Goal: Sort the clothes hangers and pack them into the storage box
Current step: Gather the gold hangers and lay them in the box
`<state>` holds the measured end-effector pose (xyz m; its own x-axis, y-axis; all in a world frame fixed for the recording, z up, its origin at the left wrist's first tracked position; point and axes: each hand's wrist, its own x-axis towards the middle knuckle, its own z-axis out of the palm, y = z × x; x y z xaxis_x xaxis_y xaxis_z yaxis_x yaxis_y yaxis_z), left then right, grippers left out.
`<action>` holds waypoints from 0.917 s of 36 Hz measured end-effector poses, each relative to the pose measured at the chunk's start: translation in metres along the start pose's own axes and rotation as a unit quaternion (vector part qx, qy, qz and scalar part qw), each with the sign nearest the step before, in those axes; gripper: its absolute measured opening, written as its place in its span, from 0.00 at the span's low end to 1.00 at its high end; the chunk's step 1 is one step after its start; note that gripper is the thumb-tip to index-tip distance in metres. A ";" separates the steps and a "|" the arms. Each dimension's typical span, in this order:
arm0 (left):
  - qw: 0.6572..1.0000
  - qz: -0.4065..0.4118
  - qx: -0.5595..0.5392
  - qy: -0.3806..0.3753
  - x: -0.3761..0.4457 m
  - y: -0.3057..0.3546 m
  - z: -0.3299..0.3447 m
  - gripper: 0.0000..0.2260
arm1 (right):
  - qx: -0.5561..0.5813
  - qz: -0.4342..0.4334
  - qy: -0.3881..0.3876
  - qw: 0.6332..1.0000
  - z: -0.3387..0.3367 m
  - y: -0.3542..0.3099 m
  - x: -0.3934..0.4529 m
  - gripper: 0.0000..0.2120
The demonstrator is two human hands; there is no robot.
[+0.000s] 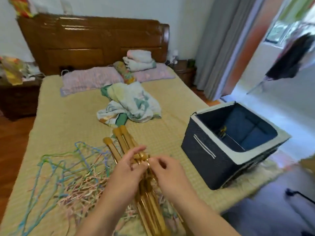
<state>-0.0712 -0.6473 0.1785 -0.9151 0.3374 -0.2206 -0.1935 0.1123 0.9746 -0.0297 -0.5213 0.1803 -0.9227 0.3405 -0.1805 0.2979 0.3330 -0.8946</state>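
Note:
A bundle of gold-coloured hangers (pixel 121 142) runs from the bed's middle down towards me. My left hand (pixel 127 169) holds the bundle from the left, fingers curled round its middle. My right hand (pixel 167 171) pinches the bundle's hooks from the right, thumb against them. A tangled pile of thin pastel wire hangers (pixel 68 176) lies on the bed to the left of my hands. The dark blue fabric storage box (pixel 204 150) stands open on the bed's right edge, with a few hangers (pixel 223 132) visible inside.
The bed (pixel 68 120) has a yellow cover, a crumpled patterned sheet (pixel 131 103) in its middle, pillows and folded towels (pixel 139 60) by the wooden headboard. A nightstand (pixel 18 99) stands at the left. Right of the bed are grey curtains and an open doorway.

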 end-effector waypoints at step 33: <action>0.997 0.010 -0.056 -0.044 0.067 0.089 0.353 0.08 | -0.034 0.048 -0.108 0.992 -0.311 0.197 0.090 0.36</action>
<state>-0.0248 -0.2851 0.2373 -0.8858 0.4196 -0.1981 -0.2182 0.0002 0.9759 0.0224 -0.1512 0.1148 -0.9179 0.1804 -0.3534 0.3962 0.3695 -0.8405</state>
